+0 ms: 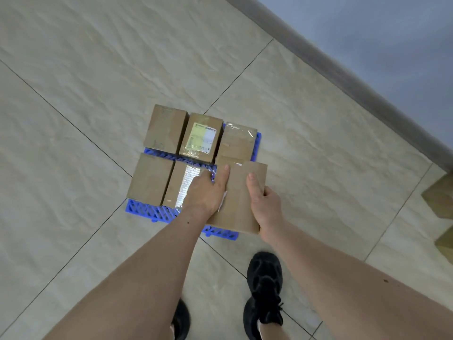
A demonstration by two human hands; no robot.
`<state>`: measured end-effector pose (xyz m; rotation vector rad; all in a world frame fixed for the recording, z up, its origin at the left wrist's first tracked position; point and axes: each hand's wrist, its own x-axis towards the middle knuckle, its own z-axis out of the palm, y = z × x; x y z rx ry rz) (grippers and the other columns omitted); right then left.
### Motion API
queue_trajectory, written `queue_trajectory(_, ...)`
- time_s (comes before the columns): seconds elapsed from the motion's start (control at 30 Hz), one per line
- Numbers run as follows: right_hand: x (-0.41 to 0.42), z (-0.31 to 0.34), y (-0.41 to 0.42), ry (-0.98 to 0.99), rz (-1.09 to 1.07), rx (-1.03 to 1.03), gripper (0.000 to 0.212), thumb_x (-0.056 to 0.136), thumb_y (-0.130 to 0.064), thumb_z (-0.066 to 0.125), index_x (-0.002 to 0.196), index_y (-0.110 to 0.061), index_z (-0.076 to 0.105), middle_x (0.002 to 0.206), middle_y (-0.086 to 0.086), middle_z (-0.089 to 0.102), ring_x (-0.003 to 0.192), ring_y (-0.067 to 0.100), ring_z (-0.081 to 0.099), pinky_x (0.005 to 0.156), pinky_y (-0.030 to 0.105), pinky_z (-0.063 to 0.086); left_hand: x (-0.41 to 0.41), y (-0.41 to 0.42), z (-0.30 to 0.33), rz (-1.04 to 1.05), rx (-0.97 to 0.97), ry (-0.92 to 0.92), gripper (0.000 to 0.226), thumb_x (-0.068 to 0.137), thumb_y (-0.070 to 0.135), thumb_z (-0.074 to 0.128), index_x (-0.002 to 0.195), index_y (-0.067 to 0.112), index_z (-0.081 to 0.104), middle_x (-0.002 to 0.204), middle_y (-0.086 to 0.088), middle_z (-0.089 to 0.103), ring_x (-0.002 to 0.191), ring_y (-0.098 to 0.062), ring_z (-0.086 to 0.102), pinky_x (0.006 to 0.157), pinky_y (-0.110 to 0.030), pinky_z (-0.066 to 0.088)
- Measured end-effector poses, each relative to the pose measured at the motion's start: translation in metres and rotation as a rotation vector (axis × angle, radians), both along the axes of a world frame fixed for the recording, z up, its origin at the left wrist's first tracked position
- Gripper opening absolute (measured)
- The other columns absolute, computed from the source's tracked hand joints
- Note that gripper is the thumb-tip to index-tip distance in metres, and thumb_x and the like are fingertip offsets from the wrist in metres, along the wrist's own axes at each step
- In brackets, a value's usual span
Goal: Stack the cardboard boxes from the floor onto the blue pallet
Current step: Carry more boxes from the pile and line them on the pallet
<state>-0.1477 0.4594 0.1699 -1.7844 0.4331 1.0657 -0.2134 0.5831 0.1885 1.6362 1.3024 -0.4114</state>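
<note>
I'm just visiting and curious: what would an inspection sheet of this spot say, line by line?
Surface: pale tiled floor with dark grout lines.
Job's things: blue pallet carrying five cardboard boxes in two rows; a sixth box is held over the near right corner, whether it touches the pallet cannot be told.
Clutter: more cardboard at the right edge of view.
Grippers: left hand grips the held box's left side; right hand grips its right edge, thumb on top.
Cables: nothing seen.
Surroundings: grey wall with a skirting board; the person's black shoes on the floor.
</note>
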Motion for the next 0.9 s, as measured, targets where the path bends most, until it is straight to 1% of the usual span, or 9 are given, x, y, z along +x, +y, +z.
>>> queue_trajectory(0.17,-0.026,-0.045,0.014,-0.027,-0.091,-0.037,0.044,0.084,-0.060,0.070,0.103,-0.021,0.071,0.099,0.000,0.076,0.090,0.020,0.074,0.090,0.044,0.060,-0.016,0.023,-0.042,-0.146,0.181,0.020,0.072,0.090,0.068,0.049,0.134,0.011,0.052,0.136,-0.009,0.051,0.128,-0.029,0.047,0.106,-0.047,0.041)
queue_trajectory(0.23,-0.031,-0.056,0.014,-0.026,-0.098,-0.039,0.042,0.085,-0.059,0.070,0.100,-0.021,0.070,0.099,0.001,0.076,0.090,0.020,0.074,0.089,0.042,0.060,-0.020,0.029,-0.054,-0.215,0.250,0.017,0.073,0.088,0.068,0.053,0.134,0.011,0.053,0.137,-0.009,0.051,0.129,-0.028,0.044,0.106,-0.045,0.039)
queue_trajectory(0.27,-0.041,-0.075,0.015,-0.025,-0.119,-0.052,0.040,0.086,-0.058,0.070,0.098,-0.020,0.070,0.098,0.001,0.076,0.089,0.019,0.074,0.087,0.039,0.060,-0.026,0.029,-0.075,-0.268,0.272,0.018,0.073,0.087,0.067,0.055,0.134,0.011,0.052,0.138,-0.009,0.050,0.131,-0.028,0.041,0.107,-0.044,0.038)
queue_trajectory(0.3,-0.048,-0.093,0.015,-0.042,-0.148,-0.069,0.039,0.087,-0.056,0.070,0.099,-0.020,0.070,0.098,0.001,0.075,0.088,0.018,0.073,0.085,0.037,0.060,-0.029,0.030,-0.093,-0.328,0.290,0.028,0.074,0.087,0.066,0.056,0.135,0.011,0.051,0.140,-0.008,0.049,0.133,-0.028,0.038,0.108,-0.043,0.036)
queue_trajectory(0.37,-0.045,-0.098,0.018,-0.049,-0.153,-0.052,0.040,0.087,-0.056,0.069,0.102,-0.020,0.070,0.098,0.000,0.075,0.087,0.016,0.073,0.082,0.034,0.060,-0.028,0.035,-0.098,-0.366,0.345,0.013,0.074,0.088,0.065,0.057,0.138,0.011,0.049,0.145,-0.007,0.044,0.137,-0.027,0.033,0.109,-0.042,0.033)
queue_trajectory(0.43,-0.049,-0.110,0.021,-0.055,-0.152,-0.068,0.039,0.086,-0.059,0.069,0.097,-0.022,0.068,0.099,0.000,0.074,0.089,0.017,0.072,0.084,0.035,0.059,-0.028,0.033,-0.109,-0.380,0.402,0.011,0.075,0.087,0.065,0.057,0.139,0.012,0.047,0.147,-0.006,0.041,0.138,-0.027,0.031,0.109,-0.042,0.032)
queue_trajectory(0.53,-0.051,-0.134,0.023,-0.077,-0.130,-0.062,0.032,0.087,-0.057,0.068,0.091,-0.026,0.064,0.096,-0.003,0.072,0.086,0.014,0.070,0.083,0.033,0.058,-0.033,0.031,-0.131,-0.361,0.444,0.021,0.075,0.086,0.064,0.059,0.140,0.014,0.046,0.148,-0.005,0.039,0.139,-0.026,0.029,0.108,-0.042,0.030)
queue_trajectory(0.73,-0.043,-0.156,0.031,-0.065,-0.091,-0.062,0.037,0.087,-0.059,0.067,0.099,-0.024,0.063,0.101,-0.003,0.071,0.090,0.015,0.070,0.084,0.034,0.058,-0.031,0.023,-0.150,-0.370,0.567,0.079,0.069,0.085,0.065,0.060,0.134,0.017,0.049,0.143,-0.004,0.037,0.132,-0.027,0.033,0.105,-0.042,0.030)
queue_trajectory(0.9,-0.037,-0.168,0.035,-0.079,-0.067,-0.098,0.044,0.088,-0.061,0.064,0.107,-0.021,0.062,0.103,-0.002,0.071,0.094,0.017,0.069,0.087,0.037,0.058,-0.027,0.018,-0.157,-0.367,0.647,0.110,0.069,0.083,0.064,0.063,0.131,0.017,0.046,0.141,-0.007,0.037,0.129,-0.028,0.034,0.104,-0.042,0.030)
